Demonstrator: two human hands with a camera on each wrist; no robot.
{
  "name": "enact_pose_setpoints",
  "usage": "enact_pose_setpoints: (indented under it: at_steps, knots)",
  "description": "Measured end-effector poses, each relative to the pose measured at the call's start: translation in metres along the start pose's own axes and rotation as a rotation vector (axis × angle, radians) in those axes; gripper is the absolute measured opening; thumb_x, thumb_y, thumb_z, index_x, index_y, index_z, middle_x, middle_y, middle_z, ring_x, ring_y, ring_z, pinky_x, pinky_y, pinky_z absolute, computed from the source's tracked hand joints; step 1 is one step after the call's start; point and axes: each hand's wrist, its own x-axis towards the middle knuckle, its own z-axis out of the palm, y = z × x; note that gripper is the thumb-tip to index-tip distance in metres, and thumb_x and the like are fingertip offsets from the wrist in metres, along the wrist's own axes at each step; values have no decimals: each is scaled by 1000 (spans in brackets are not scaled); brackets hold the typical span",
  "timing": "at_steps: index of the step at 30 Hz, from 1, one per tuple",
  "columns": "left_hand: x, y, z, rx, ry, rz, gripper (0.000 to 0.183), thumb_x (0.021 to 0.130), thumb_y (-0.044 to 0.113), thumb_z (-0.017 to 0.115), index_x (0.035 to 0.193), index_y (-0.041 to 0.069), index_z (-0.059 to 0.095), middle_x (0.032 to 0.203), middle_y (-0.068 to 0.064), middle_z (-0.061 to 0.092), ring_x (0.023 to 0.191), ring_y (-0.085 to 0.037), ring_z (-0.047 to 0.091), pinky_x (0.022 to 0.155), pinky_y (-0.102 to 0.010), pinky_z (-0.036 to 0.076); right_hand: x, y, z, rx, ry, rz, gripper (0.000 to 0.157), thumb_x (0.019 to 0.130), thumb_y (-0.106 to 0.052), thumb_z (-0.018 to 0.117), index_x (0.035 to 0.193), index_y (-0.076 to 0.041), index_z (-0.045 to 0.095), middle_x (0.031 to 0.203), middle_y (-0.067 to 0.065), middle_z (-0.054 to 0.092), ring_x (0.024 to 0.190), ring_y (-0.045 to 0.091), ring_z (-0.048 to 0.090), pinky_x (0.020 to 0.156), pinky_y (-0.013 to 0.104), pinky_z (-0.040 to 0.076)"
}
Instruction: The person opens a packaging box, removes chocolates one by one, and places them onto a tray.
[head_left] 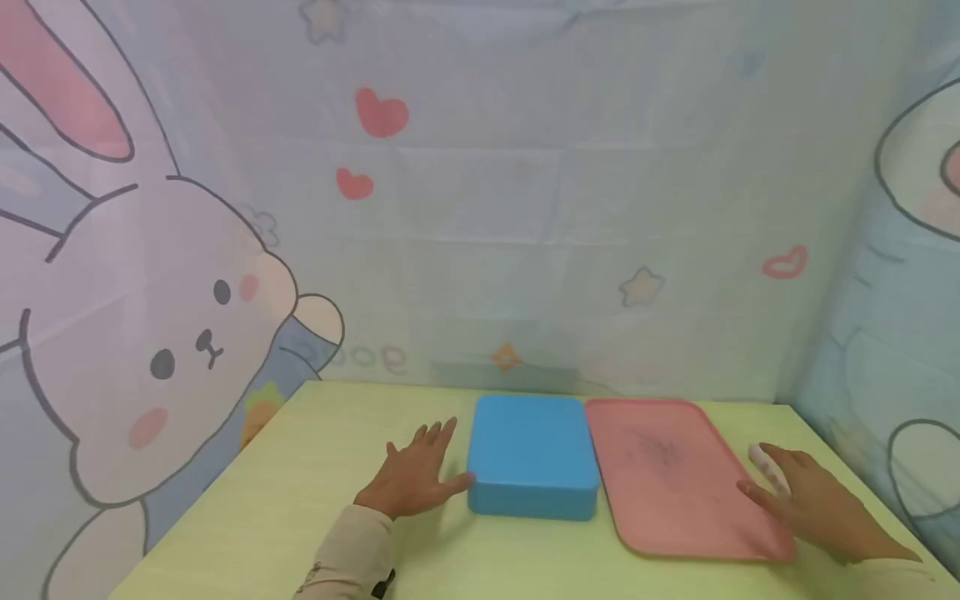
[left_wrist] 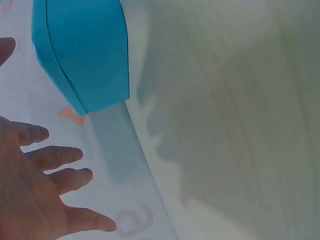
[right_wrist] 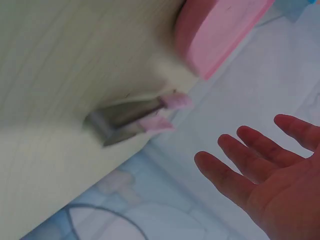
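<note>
yellow table fronts a printed cloth. left hand: fingers spread beside the blue box. right hand: fingers extended, empty, near tongs lying beside the pink tray. apparent step: reach for tongs; next move likely requires closing the fingers.

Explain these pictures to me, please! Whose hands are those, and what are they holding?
No robot here, just a person's left hand and right hand. The picture with both hands comes from a camera on the person's head; the other two come from cameras worn on each wrist. On the table are a blue box, a pink tray and metal tongs with pink tips. The left hand spreads out beside the box; the right is near the tongs. Neither seems to hold anything.
</note>
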Motion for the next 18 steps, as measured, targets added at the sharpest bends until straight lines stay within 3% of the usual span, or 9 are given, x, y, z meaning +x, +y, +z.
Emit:
enact_pose_setpoints:
  at_steps: [3, 8, 10, 14, 18]
  knots:
    - [1, 2, 2, -18, -15, -12, 92, 94, 66, 52, 161, 8, 24, 162, -19, 36, 147, -42, 40, 109, -83, 22, 8, -14, 7, 16, -12, 4, 75, 97, -49, 61, 143, 8, 45, 134, 40, 50, 119, 60, 50, 83, 70, 48]
    - [3, 6, 7, -37, -47, -22, 96, 94, 66, 54, 159, 1, 25, 161, -19, 37, 140, -42, 49, 115, -69, 33, 18, -38, 19, 35, 23, -37, 74, 95, -49, 64, 142, 6, 49, 132, 37, 55, 121, 56, 53, 97, 75, 37]
    - [4, 7, 8, -45, -60, -26, 98, 93, 67, 54, 159, 1, 25, 161, -20, 36, 139, -44, 49, 114, -64, 37, 22, -49, 23, 41, 33, -66, 73, 95, -49, 64, 142, 5, 50, 133, 35, 56, 120, 54, 56, 99, 74, 39]
    - [6, 6, 11, -73, -83, -32, 100, 93, 68, 55, 159, 0, 23, 163, -20, 33, 143, -43, 44, 114, -59, 41, 32, -70, 32, 89, 10, -110, 72, 96, -49, 63, 144, 3, 48, 139, 31, 54, 120, 49, 59, 91, 64, 51]
    - [9, 3, 15, -102, -99, -25, 102, 92, 69, 55, 159, -1, 23, 164, -20, 31, 147, -41, 40, 118, -56, 39, 41, -94, 43, 140, -29, -125, 73, 97, -51, 61, 146, 2, 46, 142, 29, 53, 126, 47, 56, 97, 63, 50]
